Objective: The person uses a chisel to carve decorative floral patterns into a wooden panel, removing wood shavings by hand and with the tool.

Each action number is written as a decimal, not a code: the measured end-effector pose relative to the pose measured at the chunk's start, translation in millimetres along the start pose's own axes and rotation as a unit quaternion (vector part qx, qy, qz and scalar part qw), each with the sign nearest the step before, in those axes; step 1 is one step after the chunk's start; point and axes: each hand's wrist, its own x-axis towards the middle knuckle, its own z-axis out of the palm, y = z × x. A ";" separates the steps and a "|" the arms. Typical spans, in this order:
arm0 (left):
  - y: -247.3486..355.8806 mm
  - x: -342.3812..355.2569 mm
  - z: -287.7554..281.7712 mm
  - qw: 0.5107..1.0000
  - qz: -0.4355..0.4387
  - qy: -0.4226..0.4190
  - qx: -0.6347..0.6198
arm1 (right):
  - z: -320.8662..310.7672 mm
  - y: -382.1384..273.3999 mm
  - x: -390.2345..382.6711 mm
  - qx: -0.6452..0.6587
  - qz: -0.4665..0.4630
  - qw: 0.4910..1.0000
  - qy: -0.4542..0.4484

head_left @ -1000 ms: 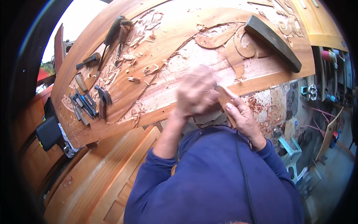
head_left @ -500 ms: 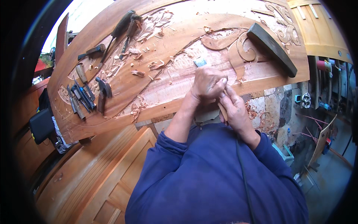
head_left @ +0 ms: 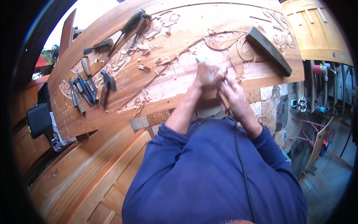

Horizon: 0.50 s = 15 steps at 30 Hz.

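My left hand (head_left: 209, 76) is closed in a fist over the front edge of the carved wooden panel (head_left: 169, 87); a small pale-blue flat piece (head_left: 201, 59) shows just beyond its knuckles, and what the fist holds is hidden. Right beside it, touching, my right hand (head_left: 235, 98) is closed around a tool's light wooden handle (head_left: 224, 100). A short dark tip (head_left: 226, 71) shows between the two hands; the tool's blade is not clear. Both hands are slightly blurred.
A long dark block (head_left: 269, 51) lies on the panel at the right. To the left lie a hammer (head_left: 107, 87), several chisels (head_left: 85, 89), two long-handled tools (head_left: 131, 24) and curled shavings (head_left: 143, 68). Another panelled wooden piece (head_left: 112, 186) stands below left.
Both hands stay together at nearly the same place, the left now more blurred. The view has shifted slightly, so the panel and tools sit a little differently in it.
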 end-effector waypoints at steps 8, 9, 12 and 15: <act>15.5 5.8 -9.3 0.974 -0.174 -0.035 -0.138 | -0.7 5.3 -0.2 0.014 -0.009 1.000 -0.007; 20.8 13.2 -8.5 0.972 -0.177 -0.005 -0.155 | -1.2 10.4 0.6 0.026 -0.005 1.000 0.009; -24.7 19.6 -15.2 0.971 -0.192 -0.102 -0.100 | -2.9 -5.2 44.3 -0.033 -0.056 0.998 -0.018; -21.5 32.2 -4.3 0.983 -0.157 -0.041 -0.084 | -6.4 -26.1 35.8 0.016 0.004 1.000 -0.019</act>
